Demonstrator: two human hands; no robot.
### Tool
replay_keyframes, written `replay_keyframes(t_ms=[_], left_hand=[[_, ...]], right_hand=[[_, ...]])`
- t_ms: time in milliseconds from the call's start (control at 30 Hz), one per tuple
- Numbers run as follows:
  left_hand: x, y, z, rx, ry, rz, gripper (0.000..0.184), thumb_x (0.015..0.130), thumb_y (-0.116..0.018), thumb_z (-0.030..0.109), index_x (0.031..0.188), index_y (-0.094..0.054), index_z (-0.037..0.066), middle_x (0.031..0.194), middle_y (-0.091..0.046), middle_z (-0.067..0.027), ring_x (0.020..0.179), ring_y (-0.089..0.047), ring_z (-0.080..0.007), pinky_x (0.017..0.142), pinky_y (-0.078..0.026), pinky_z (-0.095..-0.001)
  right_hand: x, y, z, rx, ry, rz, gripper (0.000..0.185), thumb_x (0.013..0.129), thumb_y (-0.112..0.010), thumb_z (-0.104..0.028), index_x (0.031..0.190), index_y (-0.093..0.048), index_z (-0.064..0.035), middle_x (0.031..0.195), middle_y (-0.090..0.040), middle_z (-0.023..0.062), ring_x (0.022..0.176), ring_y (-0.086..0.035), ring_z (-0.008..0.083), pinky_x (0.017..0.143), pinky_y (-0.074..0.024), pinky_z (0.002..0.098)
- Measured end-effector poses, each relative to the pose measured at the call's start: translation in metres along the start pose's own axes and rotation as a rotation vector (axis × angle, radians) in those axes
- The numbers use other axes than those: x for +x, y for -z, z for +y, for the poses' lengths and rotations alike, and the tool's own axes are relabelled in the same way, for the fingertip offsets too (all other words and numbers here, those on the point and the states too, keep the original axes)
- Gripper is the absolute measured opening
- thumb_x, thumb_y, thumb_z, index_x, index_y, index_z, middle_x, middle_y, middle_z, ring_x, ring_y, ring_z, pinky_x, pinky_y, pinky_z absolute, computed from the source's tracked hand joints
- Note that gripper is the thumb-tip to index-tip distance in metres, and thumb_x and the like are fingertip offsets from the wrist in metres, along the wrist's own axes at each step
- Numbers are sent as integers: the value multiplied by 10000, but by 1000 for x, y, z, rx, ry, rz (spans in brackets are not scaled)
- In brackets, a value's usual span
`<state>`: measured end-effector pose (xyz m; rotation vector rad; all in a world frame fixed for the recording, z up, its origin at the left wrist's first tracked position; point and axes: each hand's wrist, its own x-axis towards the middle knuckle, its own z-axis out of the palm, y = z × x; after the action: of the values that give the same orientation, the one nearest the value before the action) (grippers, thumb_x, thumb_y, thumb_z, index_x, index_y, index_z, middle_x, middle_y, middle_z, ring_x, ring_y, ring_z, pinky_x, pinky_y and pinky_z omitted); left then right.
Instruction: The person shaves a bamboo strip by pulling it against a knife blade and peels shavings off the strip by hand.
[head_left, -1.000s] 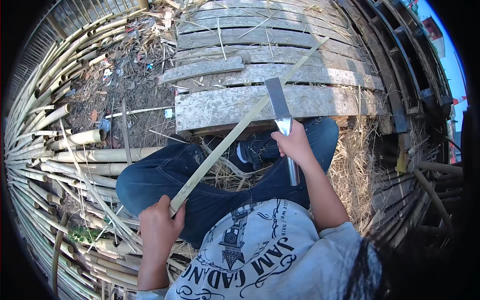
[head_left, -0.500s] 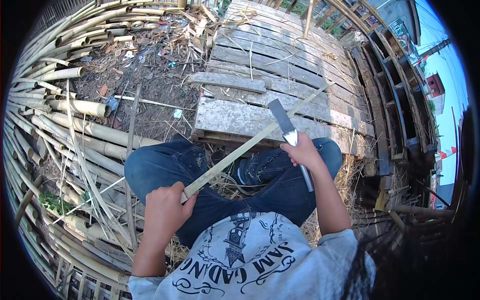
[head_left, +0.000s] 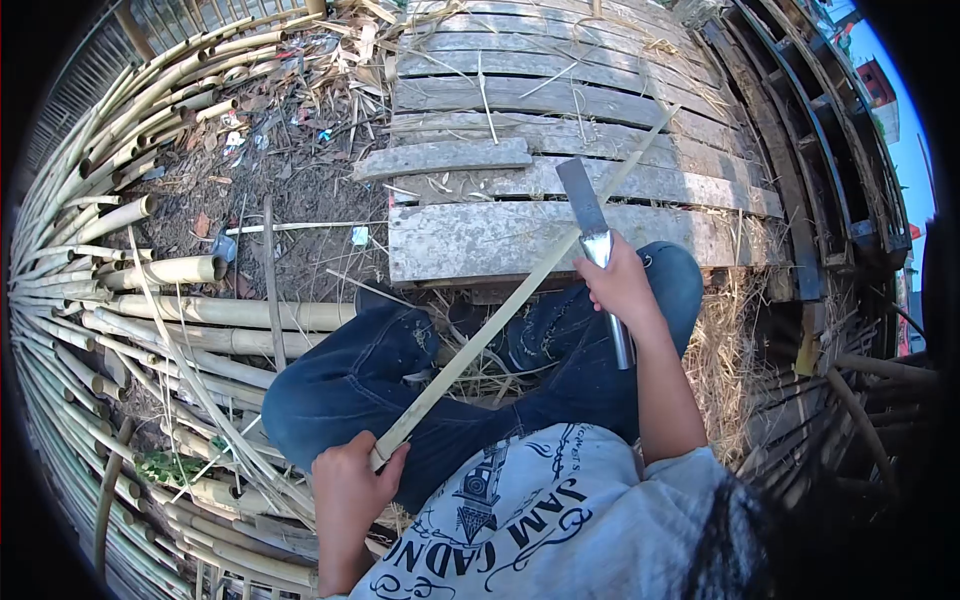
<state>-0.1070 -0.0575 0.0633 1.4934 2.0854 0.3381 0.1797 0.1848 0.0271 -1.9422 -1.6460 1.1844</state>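
Observation:
My left hand [head_left: 355,480] is closed around the near end of a long, thin bamboo strip [head_left: 480,338]. The strip slants up and away to the right, over my crossed legs, and its far end reaches over the wooden pallet platform [head_left: 450,235]. In my right hand [head_left: 618,285] is a knife [head_left: 582,198] with a flat, dark, blunt-ended blade and a shiny metal tube handle, gripped around the handle. The blade points away from me and crosses the strip near the base of the blade. Whether they touch, I cannot tell.
Piles of bamboo poles [head_left: 170,272] lie along the left. A loose board [head_left: 445,158] rests on the platform. Stacked pallets [head_left: 790,130] stand on the right, with straw [head_left: 722,390] beside my right knee. Littered soil [head_left: 310,180] lies between poles and platform.
The view has tilted down and shifted, so the surroundings sit differently in frame. Both hands keep their grips, and the strip and knife stay crossed much as before.

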Motion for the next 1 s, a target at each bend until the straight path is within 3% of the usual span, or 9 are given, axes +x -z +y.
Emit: replay_keyframes(t_ms=[200, 400, 467, 733, 800, 867, 900, 967, 1000], left_hand=[[5, 3, 7, 15, 47, -78, 369, 771, -786, 236, 618, -524, 27, 535, -560, -193, 532, -585, -412, 484, -446, -453], [10, 4, 12, 61, 86, -155, 357, 764, -778, 195, 619, -506, 14, 548, -556, -196, 546, -582, -417, 506, -447, -450], [10, 3, 16, 122, 42, -64, 348, 764, -774, 184, 623, -506, 13, 542, -547, -200, 542, -573, -423, 507, -440, -459], [13, 4, 25, 132, 81, -81, 353, 777, -763, 163, 607, -497, 5, 540, -539, -209, 525, -562, -422, 495, -424, -457], [13, 3, 29, 146, 80, -48, 357, 784, -761, 167, 604, -499, 4, 540, -540, -209, 519, -561, -419, 489, -421, -454], [12, 3, 32, 120, 89, -14, 364, 790, -766, 177, 605, -504, 5, 541, -544, -205, 507, -559, -412, 474, -414, -445], [11, 2, 30, 130, 86, -14, 364, 790, -766, 177, 605, -504, 5, 541, -544, -205, 507, -559, -412, 474, -414, -445], [7, 2, 26, 146, 433, -203, 330, 792, -779, 341, 829, -668, 33, 781, -633, -204, 846, -578, -404, 729, -467, -493], [9, 3, 27, 153, 428, -199, 330, 792, -779, 341, 829, -668, 33, 781, -633, -204, 846, -578, -404, 729, -467, -493]], right_hand=[[29, 17, 27, 68, -70, 95, 256, 843, -617, -79, 1040, -493, 28, 621, -552, 58, 443, -548, 136, 383, -461, 298], [14, 13, 40, 155, -149, 33, 279, 814, -582, -22, 1065, -474, 32, 643, -535, 56, 439, -545, 134, 372, -454, 295], [8, 8, 43, 231, -168, 28, 269, 806, -576, -15, 1050, -470, 21, 645, -525, 49, 434, -538, 131, 364, -447, 291], [-8, 13, 44, 367, -173, -19, 261, 792, -583, -8, 1033, -488, 17, 654, -520, 37, 418, -521, 107, 343, -417, 270], [-34, 3, 21, 328, -150, -435, 296, 770, -608, -30, 1046, -519, 24, 706, -578, 91, 506, -595, 179, 459, -481, 321], [-53, -37, 40, 269, 267, -313, 336, 746, -639, -67, 1050, -537, 33, 781, -630, 170, 671, -657, 295, 649, -516, 375], [-54, -23, 19, 178, 92, -356, 372, 732, -656, -91, 1059, -535, 38, 837, -640, 228, 815, -655, 378, 779, -499, 396], [-35, -16, 27, 164, 140, -282, 362, 730, -656, -89, 1047, -539, 41, 837, -640, 231, 798, -655, 378, 757, -502, 395], [-20, -9, 32, 137, 189, -206, 353, 728, -655, -87, 1036, -544, 43, 836, -641, 233, 781, -655, 378, 735, -505, 393]])
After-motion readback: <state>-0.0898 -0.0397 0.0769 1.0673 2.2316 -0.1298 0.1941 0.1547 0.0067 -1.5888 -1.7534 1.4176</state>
